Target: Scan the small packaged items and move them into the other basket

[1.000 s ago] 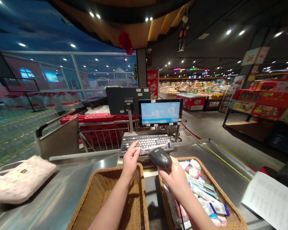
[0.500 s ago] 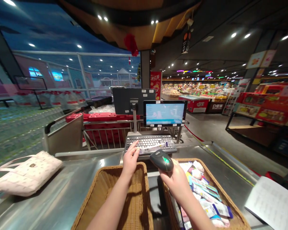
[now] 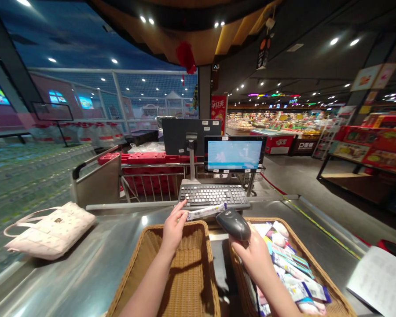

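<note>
My left hand [image 3: 175,223] is closed on one end of a slim white packet with purple ends [image 3: 206,212]; the packet points right, just in front of the black keyboard [image 3: 214,194]. A black barcode scanner [image 3: 233,223] is gripped in my right hand [image 3: 252,251], its head turned towards the packet's free end. Under my left forearm stands a wicker basket [image 3: 188,264] with nothing visible inside. Below my right forearm, a second wicker basket [image 3: 341,304] holds several packaged goods [image 3: 292,268], among them more slim white and purple packets.
A lit monitor [image 3: 235,154] stands behind the keyboard, beside a second screen seen from its back [image 3: 178,138]. A pale handbag [image 3: 54,231] lies on the metal counter [image 3: 95,259] at left. White printed sheets [image 3: 381,281] lie at right. Beyond are a metal railing and shop shelves.
My left hand has drawn the packet back from over the keyboard towards me. The green light on the scanner no longer shows. The whole view has shifted slightly.
</note>
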Tool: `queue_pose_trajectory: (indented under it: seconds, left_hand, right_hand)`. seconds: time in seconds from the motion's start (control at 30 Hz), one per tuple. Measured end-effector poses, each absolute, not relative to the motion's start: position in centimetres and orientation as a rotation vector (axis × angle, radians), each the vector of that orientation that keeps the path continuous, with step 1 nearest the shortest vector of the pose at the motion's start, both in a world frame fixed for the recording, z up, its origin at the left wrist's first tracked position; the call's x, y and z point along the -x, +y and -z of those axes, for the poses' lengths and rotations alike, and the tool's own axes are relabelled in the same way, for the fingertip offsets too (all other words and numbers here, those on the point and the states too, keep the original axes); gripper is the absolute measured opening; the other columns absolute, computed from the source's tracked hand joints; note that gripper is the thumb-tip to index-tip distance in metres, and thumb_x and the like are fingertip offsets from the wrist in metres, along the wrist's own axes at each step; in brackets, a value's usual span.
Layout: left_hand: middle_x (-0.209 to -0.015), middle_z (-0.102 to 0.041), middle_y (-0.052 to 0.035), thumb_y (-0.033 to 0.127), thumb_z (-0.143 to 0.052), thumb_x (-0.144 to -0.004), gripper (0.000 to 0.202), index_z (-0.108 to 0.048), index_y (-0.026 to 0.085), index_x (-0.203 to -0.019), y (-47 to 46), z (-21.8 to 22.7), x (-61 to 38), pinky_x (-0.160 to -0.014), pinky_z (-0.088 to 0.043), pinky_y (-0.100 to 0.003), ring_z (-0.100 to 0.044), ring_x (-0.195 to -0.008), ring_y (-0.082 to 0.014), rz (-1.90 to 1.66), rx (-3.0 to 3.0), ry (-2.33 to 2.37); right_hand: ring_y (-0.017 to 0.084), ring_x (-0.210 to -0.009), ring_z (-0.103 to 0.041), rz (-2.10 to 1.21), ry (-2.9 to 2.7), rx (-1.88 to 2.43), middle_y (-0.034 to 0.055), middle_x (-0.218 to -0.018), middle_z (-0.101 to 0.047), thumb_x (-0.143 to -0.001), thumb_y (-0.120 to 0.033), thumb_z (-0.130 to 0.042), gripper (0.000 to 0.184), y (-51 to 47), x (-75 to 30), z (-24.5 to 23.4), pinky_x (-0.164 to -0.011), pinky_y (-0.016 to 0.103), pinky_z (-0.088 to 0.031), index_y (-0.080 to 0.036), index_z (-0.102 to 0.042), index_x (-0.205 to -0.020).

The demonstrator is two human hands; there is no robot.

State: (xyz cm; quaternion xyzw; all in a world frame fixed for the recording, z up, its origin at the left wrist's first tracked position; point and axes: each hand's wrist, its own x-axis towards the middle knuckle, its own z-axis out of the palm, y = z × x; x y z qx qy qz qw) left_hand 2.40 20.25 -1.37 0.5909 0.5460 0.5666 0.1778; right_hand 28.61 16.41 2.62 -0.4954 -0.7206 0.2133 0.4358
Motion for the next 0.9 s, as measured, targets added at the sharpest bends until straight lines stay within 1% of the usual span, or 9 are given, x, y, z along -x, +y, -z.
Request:
queue_pose_trajectory:
  seconds: [0.1,0.3,0.4,0.5,0.63,0.77,0.9]
  left_hand:
    - [-0.141,-0.055,-0.0132,0.047,-0.052,-0.087,0.033,-0.069,0.019,-0.080,18.9,2.1,-0.8,-0.117,-0.026,-0.049,-0.044,-0.136,-0.0312,-1.578,-1.607,1.599]
    - [-0.138,-0.058,-0.0136,0.052,-0.053,-0.084,0.038,-0.069,0.019,-0.077,16.6,2.8,1.4,-0.115,-0.031,-0.049,-0.048,-0.133,-0.0326,-1.573,-1.535,1.714]
    - [-0.139,-0.058,-0.0121,0.050,-0.052,-0.085,0.036,-0.071,0.020,-0.080,15.8,2.9,2.1,-0.114,-0.032,-0.049,-0.050,-0.132,-0.0321,-1.559,-1.529,1.757]
    - [-0.140,-0.057,-0.0108,0.050,-0.050,-0.086,0.036,-0.072,0.021,-0.083,15.1,3.4,2.8,-0.114,-0.032,-0.050,-0.048,-0.133,-0.0314,-1.519,-1.527,1.773]
    - [-0.140,-0.057,-0.0113,0.051,-0.051,-0.084,0.037,-0.072,0.021,-0.082,14.1,4.5,3.7,-0.116,-0.029,-0.051,-0.048,-0.133,-0.0322,-1.440,-1.524,1.787]
    - [-0.140,-0.057,-0.0112,0.051,-0.051,-0.084,0.036,-0.072,0.021,-0.079,12.9,5.7,4.3,-0.116,-0.029,-0.051,-0.047,-0.134,-0.0319,-1.330,-1.502,1.780]
    - [-0.139,-0.057,-0.0112,0.049,-0.051,-0.083,0.035,-0.070,0.021,-0.075,11.8,7.0,4.6,-0.115,-0.031,-0.050,-0.048,-0.133,-0.0317,-1.239,-1.457,1.794]
  right_hand:
    - [0.030,-0.102,-0.061,-0.537,-1.800,1.264,0.0114,-0.104,-0.068,-0.077,-0.029,-0.053,0.031,16.6,-28.6,-2.0,-0.089,0.041,-0.046,-0.015,-0.065,-0.102]
    - [0.029,-0.098,-0.062,-0.560,-1.823,1.293,0.0109,-0.100,-0.069,-0.079,-0.032,-0.054,0.027,16.9,-27.7,-1.3,-0.087,0.041,-0.047,-0.016,-0.065,-0.098]
    - [0.029,-0.099,-0.063,-0.570,-1.832,1.271,0.0102,-0.102,-0.069,-0.078,-0.030,-0.054,0.028,17.2,-27.0,-1.2,-0.088,0.040,-0.048,-0.017,-0.065,-0.100]
    - [0.028,-0.101,-0.063,-0.577,-1.851,1.208,0.0097,-0.104,-0.070,-0.075,-0.028,-0.055,0.031,17.3,-26.2,-1.3,-0.089,0.039,-0.048,-0.017,-0.066,-0.102]
    - [0.029,-0.101,-0.063,-0.600,-1.872,1.182,0.0109,-0.104,-0.070,-0.075,-0.030,-0.054,0.034,17.2,-25.1,-1.5,-0.091,0.040,-0.048,-0.016,-0.066,-0.103]
    - [0.029,-0.100,-0.063,-0.634,-1.920,1.196,0.0113,-0.104,-0.070,-0.078,-0.034,-0.054,0.032,17.1,-24.7,-1.4,-0.090,0.040,-0.049,-0.016,-0.067,-0.101]
    - [0.029,-0.099,-0.063,-0.627,-1.971,1.211,0.0108,-0.101,-0.070,-0.076,-0.031,-0.054,0.031,17.3,-24.5,-0.8,-0.089,0.040,-0.049,-0.016,-0.068,-0.099]
